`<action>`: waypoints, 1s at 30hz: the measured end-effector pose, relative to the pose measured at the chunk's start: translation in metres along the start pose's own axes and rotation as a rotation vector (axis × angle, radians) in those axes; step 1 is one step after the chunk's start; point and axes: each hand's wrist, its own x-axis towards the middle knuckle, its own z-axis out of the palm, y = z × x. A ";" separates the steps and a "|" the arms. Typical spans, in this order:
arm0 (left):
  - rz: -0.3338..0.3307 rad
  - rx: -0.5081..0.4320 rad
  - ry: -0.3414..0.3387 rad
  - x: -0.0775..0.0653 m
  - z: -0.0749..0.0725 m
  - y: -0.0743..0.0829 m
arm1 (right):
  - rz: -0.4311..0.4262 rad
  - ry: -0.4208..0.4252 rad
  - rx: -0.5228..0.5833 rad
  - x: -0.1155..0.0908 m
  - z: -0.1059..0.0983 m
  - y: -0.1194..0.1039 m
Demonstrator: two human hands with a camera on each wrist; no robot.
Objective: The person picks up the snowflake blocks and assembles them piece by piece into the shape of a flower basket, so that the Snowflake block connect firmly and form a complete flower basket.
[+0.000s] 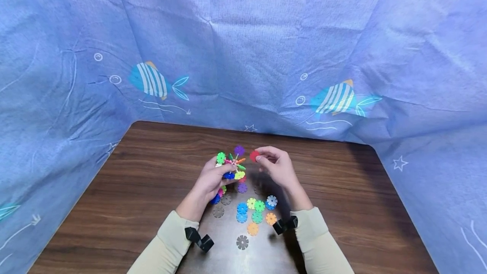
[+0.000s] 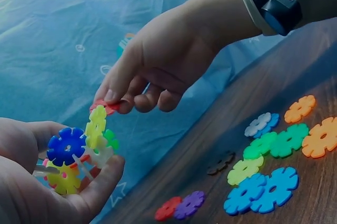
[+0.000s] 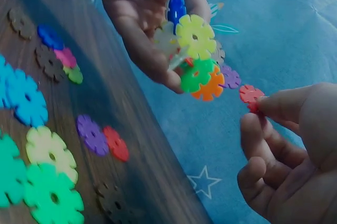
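Observation:
My left hand [image 1: 207, 179] grips a cluster of notched plastic snowflake discs [image 3: 196, 50] joined edge to edge. Blue, yellow, green, orange, purple and clear discs stick out of it in several directions. Between thumb and forefinger, my right hand [image 1: 281, 170] pinches a single red snowflake disc [image 3: 250, 93] by its edge. In the head view that disc is just right of the cluster, with a small gap between them. Part of the cluster is covered by the left thumb and fingers. Both hands are raised above the table.
Loose discs lie on the dark wooden table [image 1: 335, 189] below the hands. Among them are blue discs [image 1: 242, 212], a green disc [image 1: 259, 205], an orange disc [image 1: 253, 228] and a brown disc [image 1: 242, 242]. A blue fish-print cloth [image 1: 243, 62] hangs behind the table.

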 end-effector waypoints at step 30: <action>0.060 0.122 -0.043 -0.001 0.007 -0.005 | -0.040 0.027 -0.117 -0.002 0.006 0.012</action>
